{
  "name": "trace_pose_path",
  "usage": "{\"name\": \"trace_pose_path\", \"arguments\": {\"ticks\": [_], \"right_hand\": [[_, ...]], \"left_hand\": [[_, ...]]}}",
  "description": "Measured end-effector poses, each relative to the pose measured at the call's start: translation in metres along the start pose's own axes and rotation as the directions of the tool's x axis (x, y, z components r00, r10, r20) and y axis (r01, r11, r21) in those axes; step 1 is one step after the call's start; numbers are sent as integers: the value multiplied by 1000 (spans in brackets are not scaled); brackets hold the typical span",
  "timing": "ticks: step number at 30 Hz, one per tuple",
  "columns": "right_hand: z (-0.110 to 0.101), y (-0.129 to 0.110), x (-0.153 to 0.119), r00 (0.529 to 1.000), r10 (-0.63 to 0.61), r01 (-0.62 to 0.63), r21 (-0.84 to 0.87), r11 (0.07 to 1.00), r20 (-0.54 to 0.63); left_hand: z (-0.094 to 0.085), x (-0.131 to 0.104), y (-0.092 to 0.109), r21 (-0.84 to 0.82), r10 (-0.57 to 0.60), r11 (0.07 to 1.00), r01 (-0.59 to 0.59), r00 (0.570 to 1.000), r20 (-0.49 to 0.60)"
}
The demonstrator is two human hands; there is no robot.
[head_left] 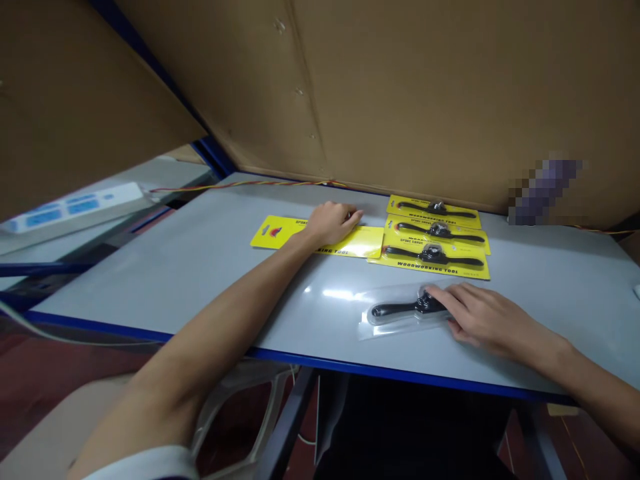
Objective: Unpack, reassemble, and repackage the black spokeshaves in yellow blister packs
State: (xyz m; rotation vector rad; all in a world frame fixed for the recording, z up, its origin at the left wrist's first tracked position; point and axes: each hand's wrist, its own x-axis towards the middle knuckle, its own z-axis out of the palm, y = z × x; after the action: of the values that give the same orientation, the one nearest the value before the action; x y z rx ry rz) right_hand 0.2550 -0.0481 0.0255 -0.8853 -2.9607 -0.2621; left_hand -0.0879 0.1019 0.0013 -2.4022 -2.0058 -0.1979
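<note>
My left hand (331, 223) lies over a yellow backing card (365, 241) printed for a spokeshave, its fingers curled at the card's upper edge. Part of the card is hidden beneath that hand and wrist. In my right hand (475, 317) is a clear plastic blister with a black spokeshave (400, 309) inside, held at its right end just above or on the table. The fingers cover the tool's right handle. Behind it, three packed spokeshaves (436, 259) on yellow cards overlap in a column, touching or close to the loose card's right end.
The grey table (200, 267) has a blue front edge. A tan board wall (400, 100) rises along its back, with twisted wires (240, 183) at its foot. At left, a white power strip (80, 207) rests on another surface. A pale chair (90, 420) stands below.
</note>
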Motion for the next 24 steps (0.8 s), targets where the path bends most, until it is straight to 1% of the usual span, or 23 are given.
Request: {"name": "trace_pose_path", "arguments": {"ticks": [5, 8, 10, 13, 16, 21, 23, 24], "right_hand": [[6, 11, 4, 998, -23, 24, 15, 1000, -50], [12, 15, 5, 994, -36, 32, -37, 999, -99], [17, 15, 6, 992, -33, 23, -81, 996, -123], [20, 12, 10, 991, -4, -10, -108, 994, -134], [19, 12, 14, 990, 67, -81, -104, 991, -126], [10, 18, 15, 979, 190, -188, 38, 981, -76], [1, 21, 13, 961, 274, -272, 67, 960, -25], [-3, 22, 11, 943, 332, -332, 71, 941, 9]], "left_hand": [[0, 1, -1, -8, 9, 1000, -9, 1000, -2], [-3, 0, -1, -22, 10, 1000, -10, 1000, -2], [-6, -1, -2, -28, 38, 999, -39, 999, -15], [-10, -2, -4, -35, 111, 993, -112, 993, -38], [-12, -2, -7, -34, 172, 984, -174, 984, -51], [-14, -2, -7, -69, 210, 974, -216, 974, -83], [-16, -2, -7, -74, 208, 974, -216, 973, -102], [-17, -3, -6, -72, 207, 974, -216, 972, -113]]}}
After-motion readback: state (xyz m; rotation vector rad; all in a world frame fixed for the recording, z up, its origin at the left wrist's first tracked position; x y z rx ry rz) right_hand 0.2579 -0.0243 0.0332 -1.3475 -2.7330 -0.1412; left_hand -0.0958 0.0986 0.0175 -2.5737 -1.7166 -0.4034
